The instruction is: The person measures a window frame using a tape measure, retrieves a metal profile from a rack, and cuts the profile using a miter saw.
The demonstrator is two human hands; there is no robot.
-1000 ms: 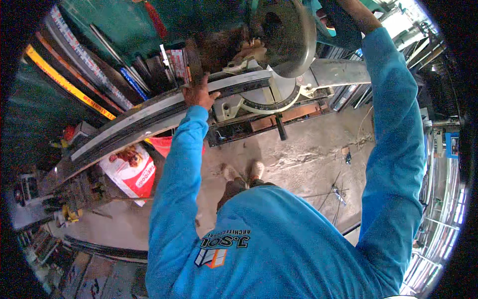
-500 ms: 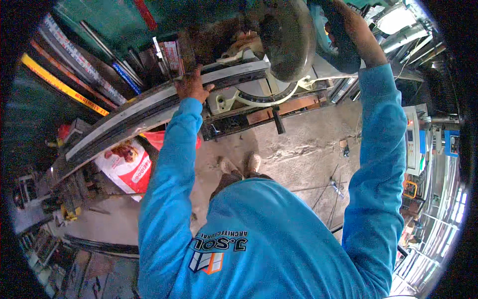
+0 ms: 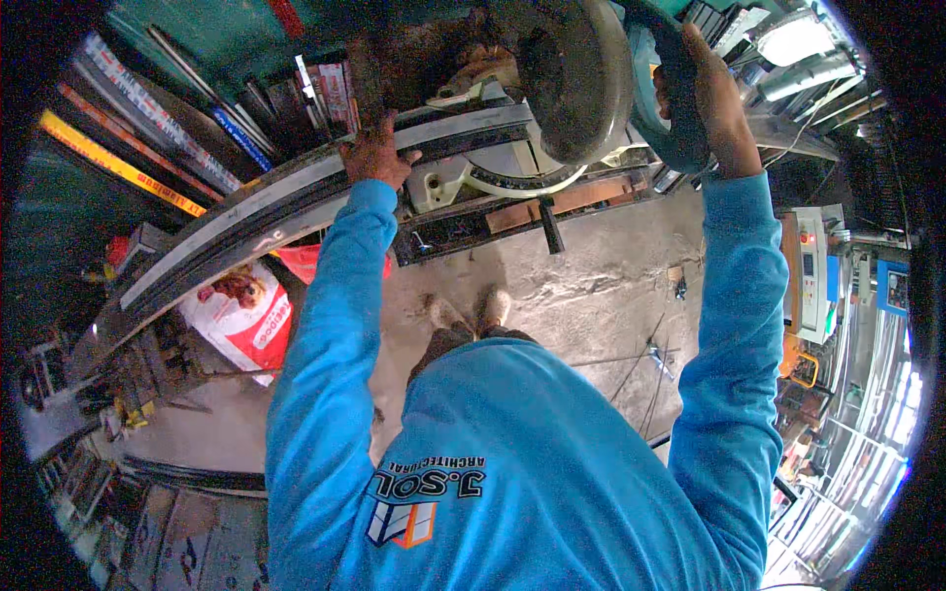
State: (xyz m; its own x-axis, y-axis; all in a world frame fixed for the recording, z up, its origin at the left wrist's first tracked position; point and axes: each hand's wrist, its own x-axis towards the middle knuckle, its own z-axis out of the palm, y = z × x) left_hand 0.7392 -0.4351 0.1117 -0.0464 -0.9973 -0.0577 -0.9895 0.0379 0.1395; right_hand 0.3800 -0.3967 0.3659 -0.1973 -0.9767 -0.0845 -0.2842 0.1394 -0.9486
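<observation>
The saw's blade is hidden inside its round guard [image 3: 576,79], and the top of the mitre saw runs off the upper edge. The right hand [image 3: 705,98] covers most of the teal handle [image 3: 670,128]. The left hand [image 3: 374,158] hides part of the long metal profile [image 3: 246,222].

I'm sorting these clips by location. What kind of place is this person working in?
Most likely a metal or aluminium fabrication workshop. A chop saw sits on a stand, with a long metal profile laid across it. More long profiles are racked along the wall, and the bare concrete floor is dusty.
</observation>
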